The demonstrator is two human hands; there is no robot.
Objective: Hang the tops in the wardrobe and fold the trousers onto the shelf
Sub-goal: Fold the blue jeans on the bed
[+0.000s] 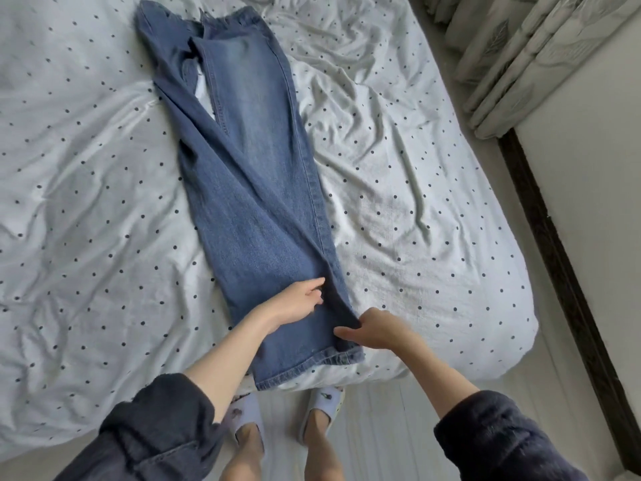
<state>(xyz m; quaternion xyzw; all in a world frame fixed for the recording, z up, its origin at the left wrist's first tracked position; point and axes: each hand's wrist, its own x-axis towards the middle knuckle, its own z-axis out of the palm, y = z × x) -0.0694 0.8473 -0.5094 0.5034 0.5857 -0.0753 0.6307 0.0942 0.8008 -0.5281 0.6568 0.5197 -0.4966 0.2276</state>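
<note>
The jeans look soft and floppy. The right hand pinches the hem at the bed's near edge; the left hand lies flat on them.

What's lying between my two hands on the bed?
In the head view, only the hem end of the blue denim jeans lies between left hand and right hand.

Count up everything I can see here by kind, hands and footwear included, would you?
Jeans: 1
Dotted bedsheet: 1
Hands: 2, left hand and right hand
Slippers: 2, and
Curtain: 1
Total: 7
</note>
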